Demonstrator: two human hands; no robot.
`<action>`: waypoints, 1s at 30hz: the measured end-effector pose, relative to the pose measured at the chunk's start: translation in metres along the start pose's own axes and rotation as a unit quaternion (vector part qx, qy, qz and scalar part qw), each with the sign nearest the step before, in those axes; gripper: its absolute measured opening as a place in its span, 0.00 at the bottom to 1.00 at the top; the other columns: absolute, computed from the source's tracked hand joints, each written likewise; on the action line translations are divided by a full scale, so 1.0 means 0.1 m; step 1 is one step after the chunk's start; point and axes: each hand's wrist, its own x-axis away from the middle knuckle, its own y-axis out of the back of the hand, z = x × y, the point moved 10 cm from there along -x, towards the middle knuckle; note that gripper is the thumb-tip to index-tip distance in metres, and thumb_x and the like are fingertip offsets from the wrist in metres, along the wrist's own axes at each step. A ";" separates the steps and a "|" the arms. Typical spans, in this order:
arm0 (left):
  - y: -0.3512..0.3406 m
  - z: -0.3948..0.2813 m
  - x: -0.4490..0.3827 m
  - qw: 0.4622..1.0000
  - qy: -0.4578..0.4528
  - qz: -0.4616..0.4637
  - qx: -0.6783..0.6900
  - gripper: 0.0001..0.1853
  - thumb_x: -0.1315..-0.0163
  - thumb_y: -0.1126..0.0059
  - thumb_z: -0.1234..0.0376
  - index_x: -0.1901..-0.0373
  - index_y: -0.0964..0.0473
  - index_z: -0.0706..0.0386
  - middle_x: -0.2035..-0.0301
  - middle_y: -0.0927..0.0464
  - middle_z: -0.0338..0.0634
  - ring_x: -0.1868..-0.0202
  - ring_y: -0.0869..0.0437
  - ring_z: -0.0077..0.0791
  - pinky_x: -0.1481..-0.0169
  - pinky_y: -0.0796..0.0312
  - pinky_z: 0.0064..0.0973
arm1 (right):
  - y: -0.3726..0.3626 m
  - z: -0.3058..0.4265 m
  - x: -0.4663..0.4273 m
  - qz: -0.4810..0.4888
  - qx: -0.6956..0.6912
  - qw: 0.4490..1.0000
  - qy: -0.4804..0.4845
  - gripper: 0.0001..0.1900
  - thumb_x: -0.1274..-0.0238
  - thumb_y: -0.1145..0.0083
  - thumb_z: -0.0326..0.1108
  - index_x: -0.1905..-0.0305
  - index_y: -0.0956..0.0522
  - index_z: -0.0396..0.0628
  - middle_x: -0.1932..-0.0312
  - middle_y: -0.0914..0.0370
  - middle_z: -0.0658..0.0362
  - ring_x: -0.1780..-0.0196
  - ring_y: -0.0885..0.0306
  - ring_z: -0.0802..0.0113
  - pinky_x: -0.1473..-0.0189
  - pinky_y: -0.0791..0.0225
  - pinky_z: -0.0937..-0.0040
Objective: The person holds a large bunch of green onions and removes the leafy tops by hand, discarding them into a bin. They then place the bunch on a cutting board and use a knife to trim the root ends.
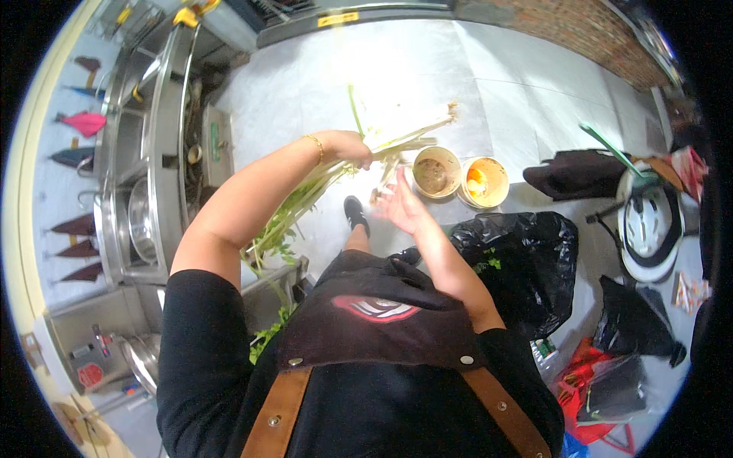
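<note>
A long bunch of celery with roots and leaves [401,137] crosses in front of me. My left hand [350,149] is closed around its stalks; the leafy ends hang to the lower left and the root ends point to the upper right. My right hand [401,206] is just below the root ends, palm up with fingers spread, somewhat blurred. Right of it stand two round tubs: one with murky brownish contents [437,172], the other with orange and white scraps [484,182]. A black bin liner [532,269] gapes by my right forearm, with a green leaf on it.
Steel sinks and shelving [137,149] line the left side. At the right lie a white helmet [650,223], a black plastic bag [635,320] and a red bag [590,389]. My shoe [356,213] rests on the grey tiled floor.
</note>
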 end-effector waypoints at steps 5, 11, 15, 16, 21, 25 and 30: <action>0.25 0.96 -0.22 0.994 -0.018 -0.050 -0.093 0.22 0.55 0.34 0.63 0.56 0.18 0.59 0.61 0.16 0.48 0.60 0.17 0.34 0.56 0.26 0.31 | -0.01 -0.65 -0.29 -0.131 0.028 0.985 -0.111 0.73 0.57 0.44 0.81 0.25 0.71 0.35 0.24 0.77 0.31 0.21 0.64 0.38 0.30 0.58 0.30; 0.92 1.24 0.11 0.977 -0.114 -0.177 0.016 0.25 0.57 0.33 0.65 0.52 0.19 0.58 0.63 0.15 0.51 0.62 0.13 0.40 0.54 0.23 0.32 | -1.00 -0.29 -1.21 0.002 -0.012 1.000 -0.025 0.50 0.41 0.49 0.72 0.29 0.43 0.38 0.33 0.34 0.44 0.32 0.35 0.54 0.32 0.44 0.44; 1.06 1.44 0.52 0.974 -0.120 -0.193 0.011 0.23 0.59 0.34 0.66 0.56 0.19 0.59 0.63 0.16 0.54 0.62 0.14 0.45 0.56 0.23 0.36 | -1.87 0.13 -1.64 0.069 -0.050 0.992 0.094 0.39 0.37 0.46 0.63 0.31 0.37 0.44 0.33 0.32 0.55 0.32 0.34 0.59 0.30 0.41 0.56; 1.12 1.53 0.63 0.971 -0.102 -0.216 -0.006 0.21 0.57 0.36 0.66 0.57 0.19 0.58 0.65 0.16 0.54 0.62 0.14 0.46 0.57 0.23 0.38 | -2.03 0.18 -1.67 0.079 -0.058 0.991 0.087 0.40 0.36 0.46 0.62 0.30 0.38 0.44 0.32 0.33 0.54 0.31 0.34 0.56 0.28 0.42 0.56; 1.48 2.18 1.17 0.942 -0.048 -0.324 0.068 0.28 0.50 0.42 0.67 0.44 0.30 0.65 0.64 0.17 0.56 0.61 0.14 0.51 0.58 0.23 0.42 | -2.75 0.22 -2.22 0.075 0.009 0.992 0.103 0.36 0.32 0.47 0.56 0.29 0.40 0.45 0.34 0.32 0.49 0.33 0.32 0.52 0.28 0.42 0.51; 1.68 2.76 1.49 0.896 0.031 -0.419 0.141 0.32 0.52 0.42 0.68 0.41 0.35 0.66 0.65 0.18 0.57 0.60 0.15 0.53 0.59 0.24 0.45 | -3.33 -0.12 -2.86 0.175 0.059 0.982 -0.026 0.32 0.31 0.47 0.50 0.30 0.38 0.44 0.37 0.28 0.49 0.43 0.25 0.56 0.39 0.32 0.53; 1.91 3.48 1.87 0.840 0.085 -0.494 0.209 0.28 0.52 0.44 0.70 0.45 0.34 0.65 0.65 0.18 0.59 0.60 0.16 0.57 0.57 0.26 0.49 | -4.12 -0.66 -3.43 0.251 0.068 0.955 -0.144 0.29 0.31 0.46 0.41 0.31 0.38 0.42 0.36 0.29 0.48 0.49 0.24 0.61 0.43 0.29 0.58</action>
